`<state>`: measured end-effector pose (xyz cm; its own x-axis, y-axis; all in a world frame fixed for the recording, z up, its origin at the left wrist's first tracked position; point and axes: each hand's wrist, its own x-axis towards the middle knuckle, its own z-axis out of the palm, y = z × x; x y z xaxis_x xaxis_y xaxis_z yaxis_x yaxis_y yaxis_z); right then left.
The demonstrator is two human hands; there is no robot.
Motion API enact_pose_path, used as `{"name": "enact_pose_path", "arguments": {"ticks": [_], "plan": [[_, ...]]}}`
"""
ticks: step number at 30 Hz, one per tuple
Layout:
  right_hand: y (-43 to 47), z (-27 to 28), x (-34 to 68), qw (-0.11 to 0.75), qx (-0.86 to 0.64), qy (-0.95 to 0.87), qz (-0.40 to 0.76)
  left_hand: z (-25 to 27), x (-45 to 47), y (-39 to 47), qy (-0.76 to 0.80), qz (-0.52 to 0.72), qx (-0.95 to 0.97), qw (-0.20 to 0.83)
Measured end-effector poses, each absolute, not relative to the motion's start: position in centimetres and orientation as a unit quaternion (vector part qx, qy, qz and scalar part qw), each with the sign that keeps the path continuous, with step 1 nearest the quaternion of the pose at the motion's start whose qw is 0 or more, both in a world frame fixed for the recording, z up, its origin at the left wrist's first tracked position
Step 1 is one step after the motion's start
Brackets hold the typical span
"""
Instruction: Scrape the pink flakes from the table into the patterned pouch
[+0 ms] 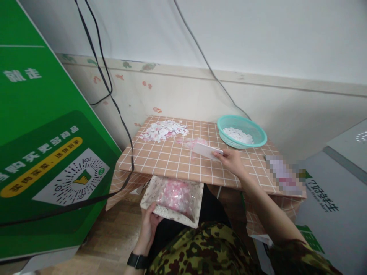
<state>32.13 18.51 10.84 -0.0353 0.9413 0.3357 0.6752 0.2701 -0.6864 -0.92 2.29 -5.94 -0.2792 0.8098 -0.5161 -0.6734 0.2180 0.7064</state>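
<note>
My left hand (149,219) grips the near left corner of a speckled cream square tray (147,193), held just below the table's front edge. Shiny clear plastic covers pink and white flakes (176,194) in the tray. My right hand (231,159) pinches one end of a flat white rectangular plate (205,150), which reaches left over the tablecloth. By the plate's far end lies a patch of pink bits (193,143). A pile of white and pink flakes (164,130) lies at the back left of the table.
On the back right of the checked tablecloth (160,160) stands a turquoise basket (259,142) with white pieces. A green sign (34,107) rises at the left, with a dark strap (122,118) hanging in front. The wall (186,99) borders the back.
</note>
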Motion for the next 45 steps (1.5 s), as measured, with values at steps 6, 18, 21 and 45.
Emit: {"name": "enact_pose_path", "arguments": {"ticks": [6,18,21,45], "plan": [[17.5,11.4,33.0,0.380,-0.568,-0.713,0.159,-6.5,-1.2,2.2,0.498,0.619,0.067,0.604],[17.8,10.9,31.8,0.360,-0.556,-0.727,0.181,-5.0,-0.8,1.9,0.481,0.626,0.074,0.610],[17.3,11.4,31.9,0.358,-0.541,-0.735,0.198,-5.0,-0.8,2.0,0.488,0.622,0.069,0.608],[10.7,8.8,29.2,0.368,-0.484,-0.794,0.011,-4.1,1.1,2.2,0.488,0.629,0.060,0.603]]}}
